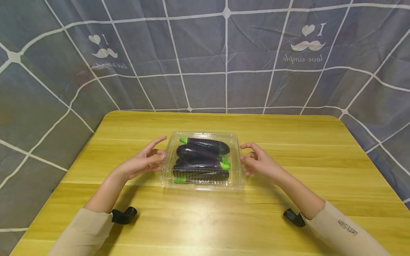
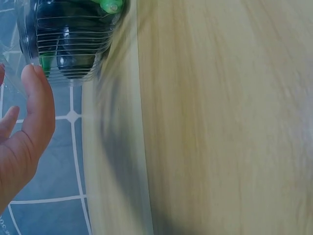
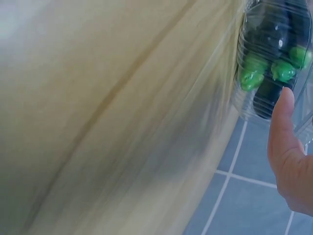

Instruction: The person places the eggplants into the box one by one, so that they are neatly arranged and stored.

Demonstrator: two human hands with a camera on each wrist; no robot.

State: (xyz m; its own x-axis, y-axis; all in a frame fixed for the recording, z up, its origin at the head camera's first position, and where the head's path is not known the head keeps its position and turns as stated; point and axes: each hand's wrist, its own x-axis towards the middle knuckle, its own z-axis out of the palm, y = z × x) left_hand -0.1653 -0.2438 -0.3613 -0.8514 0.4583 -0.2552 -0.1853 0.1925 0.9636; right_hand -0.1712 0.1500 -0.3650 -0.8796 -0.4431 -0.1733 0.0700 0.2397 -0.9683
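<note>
A clear plastic clamshell container (image 1: pixel 237 177) sits on the table with its lid down. Inside lie several dark purple eggplants (image 1: pixel 200 153) with green stem ends. At the container's left side is my left hand (image 1: pixel 142 163), index finger pointing outward and thumb tip right at the rim. My right hand (image 1: pixel 261 163) is at the opposite side, its index finger and thumb close against the edge, fingers loosely bent. In the left wrist view the thumb (image 2: pixel 39 103) overlaps the container's corner. The right thumb (image 3: pixel 282 117) stands extended beside the ribbed wall in the right wrist view.
The yellow wood-grain table (image 1: pixel 205 220) reaches back to a grey curtain (image 1: pixel 205 53) with white lines, which surrounds it on the far side and both flanks. Black wrist devices (image 1: pixel 125 215) hang below both beige sleeves (image 1: pixel 84 229).
</note>
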